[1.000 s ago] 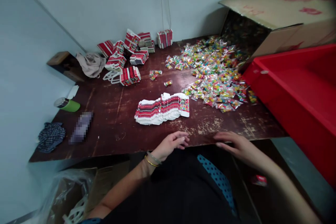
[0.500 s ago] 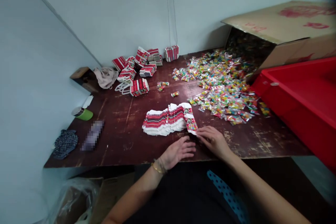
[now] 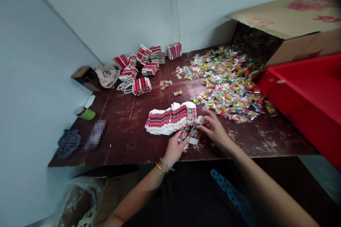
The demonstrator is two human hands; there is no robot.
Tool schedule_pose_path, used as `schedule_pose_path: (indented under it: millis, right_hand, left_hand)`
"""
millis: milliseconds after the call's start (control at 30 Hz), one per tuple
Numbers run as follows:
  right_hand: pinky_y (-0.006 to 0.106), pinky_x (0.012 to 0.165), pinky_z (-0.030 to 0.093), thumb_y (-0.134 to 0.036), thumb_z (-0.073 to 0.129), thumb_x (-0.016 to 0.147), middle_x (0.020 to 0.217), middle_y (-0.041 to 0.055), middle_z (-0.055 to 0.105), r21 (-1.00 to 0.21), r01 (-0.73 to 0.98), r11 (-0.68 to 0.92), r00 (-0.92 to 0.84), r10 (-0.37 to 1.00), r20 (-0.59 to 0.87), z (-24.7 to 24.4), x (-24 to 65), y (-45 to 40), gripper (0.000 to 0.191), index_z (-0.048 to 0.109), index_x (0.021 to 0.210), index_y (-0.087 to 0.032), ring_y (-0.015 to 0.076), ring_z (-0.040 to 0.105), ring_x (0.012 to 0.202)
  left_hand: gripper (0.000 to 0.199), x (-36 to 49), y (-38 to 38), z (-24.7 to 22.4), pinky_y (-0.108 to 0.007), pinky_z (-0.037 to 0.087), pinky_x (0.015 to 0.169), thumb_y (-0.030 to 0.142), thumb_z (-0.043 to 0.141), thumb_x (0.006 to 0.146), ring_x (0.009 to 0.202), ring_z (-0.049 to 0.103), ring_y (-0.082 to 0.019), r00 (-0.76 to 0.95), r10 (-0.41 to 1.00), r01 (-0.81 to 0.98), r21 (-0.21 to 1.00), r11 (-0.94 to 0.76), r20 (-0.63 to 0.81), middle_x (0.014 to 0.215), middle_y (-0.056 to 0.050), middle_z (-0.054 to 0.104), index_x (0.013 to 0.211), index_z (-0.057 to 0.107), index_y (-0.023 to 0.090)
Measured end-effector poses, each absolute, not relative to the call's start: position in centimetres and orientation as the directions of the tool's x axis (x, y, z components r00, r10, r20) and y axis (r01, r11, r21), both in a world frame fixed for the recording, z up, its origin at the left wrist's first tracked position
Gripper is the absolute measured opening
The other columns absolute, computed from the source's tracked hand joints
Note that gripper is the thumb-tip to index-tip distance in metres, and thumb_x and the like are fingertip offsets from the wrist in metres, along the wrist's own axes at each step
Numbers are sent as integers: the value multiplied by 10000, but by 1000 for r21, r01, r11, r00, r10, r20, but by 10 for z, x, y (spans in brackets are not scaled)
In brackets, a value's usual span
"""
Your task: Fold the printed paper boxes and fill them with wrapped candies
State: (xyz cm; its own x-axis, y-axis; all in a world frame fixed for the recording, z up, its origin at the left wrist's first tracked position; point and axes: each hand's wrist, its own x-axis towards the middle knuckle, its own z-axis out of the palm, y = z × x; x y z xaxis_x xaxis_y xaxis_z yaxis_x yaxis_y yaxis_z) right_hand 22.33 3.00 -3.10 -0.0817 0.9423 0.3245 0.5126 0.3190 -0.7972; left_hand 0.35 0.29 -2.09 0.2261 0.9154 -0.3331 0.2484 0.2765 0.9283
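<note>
Between my two hands is a small printed carton [image 3: 194, 133], red and colourful with white flaps, held a little above the table near its front edge. My left hand [image 3: 174, 149] grips its lower left side between thumb and fingers. My right hand [image 3: 213, 127] pinches its upper right side by a white flap. Just behind lies a fanned row of flat red-and-white cartons [image 3: 167, 118], overlapping one another. Many clear-wrapped colourful candies [image 3: 223, 85] are heaped to the right, beyond my right hand.
Bundled carton stacks [image 3: 141, 86] stand at the back left. A large cardboard box [image 3: 290, 17] lies open at the back right, beside a red plastic bin [image 3: 301, 85]. A green cup [image 3: 86, 113], a dark glove [image 3: 68, 143] and a cloth bag [image 3: 108, 76] lie left.
The end carton has come off the row and is now in both hands, its shape opened out. My left hand has gone from spread and holding nothing to gripping it.
</note>
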Motion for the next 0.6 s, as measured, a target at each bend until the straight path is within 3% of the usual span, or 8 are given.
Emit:
schedule_pose_path:
  millis: [67,133,200,267,333,400,533,600]
  right_hand:
    - [519,1090,329,-359,627,859,1423,110,405,-763,557,329,-97,938,334,-14,228,24,164,574,823,-208,315,369,1334]
    - [537,1095,316,-336,630,861,1462,93,385,-711,572,409,-232,912,339,8,224,13,125,597,846,-217,324,333,1358]
    - [532,1086,341,-301,613,875,1491,65,378,-678,542,497,-383,864,327,27,212,-2,77,618,851,-229,321,319,1370]
    - [548,1060,377,-289,591,886,1503,51,385,-653,529,542,-443,833,331,35,202,-17,77,636,847,-241,330,322,1372]
    - [586,1007,425,-318,598,875,1479,67,432,-633,530,564,-444,821,360,31,197,-27,87,663,880,-260,358,363,1351]
    - [614,934,481,-367,633,839,1415,93,512,-625,513,589,-449,804,389,19,201,-32,136,694,931,-287,393,443,1295]
    - [518,833,585,-382,651,815,1327,84,600,-734,411,541,-527,798,294,-2,219,-40,157,744,934,-338,383,591,1163]
    - [434,821,608,-388,663,802,1280,74,638,-827,344,446,-534,817,218,-11,225,-45,175,748,949,-346,357,636,1109]
  left_hand:
    - [669,-3,2,1,-459,445,1021,417,739,730,1300,443,-335,145,980,367,927,74,-136,1365,-131,523,1325,519,205]
    - [718,-4,0,20,-454,309,1129,410,791,672,1382,323,-329,258,965,366,929,-53,-47,1438,-121,455,1313,531,216]
    - [665,1,-4,28,-454,373,1072,434,812,632,1240,486,-320,533,835,214,977,20,-134,1280,-125,581,1211,594,189]
    - [507,10,-9,23,-432,494,901,514,757,671,924,631,-263,762,603,83,959,272,-237,948,-94,671,1003,658,145]
    - [444,16,-13,11,-388,521,781,546,733,685,701,604,-184,767,562,71,911,407,-311,735,-35,618,842,655,138]
    - [423,19,-15,0,-340,517,756,498,812,598,656,571,-142,721,608,55,902,427,-332,713,3,593,781,643,155]
    - [494,14,-17,-6,-301,526,677,528,864,454,649,596,-158,894,236,206,817,539,-381,739,-5,624,707,660,156]
    - [554,15,-21,-8,-311,534,682,584,854,406,666,606,-174,887,227,239,819,521,-403,762,-13,636,707,668,158]
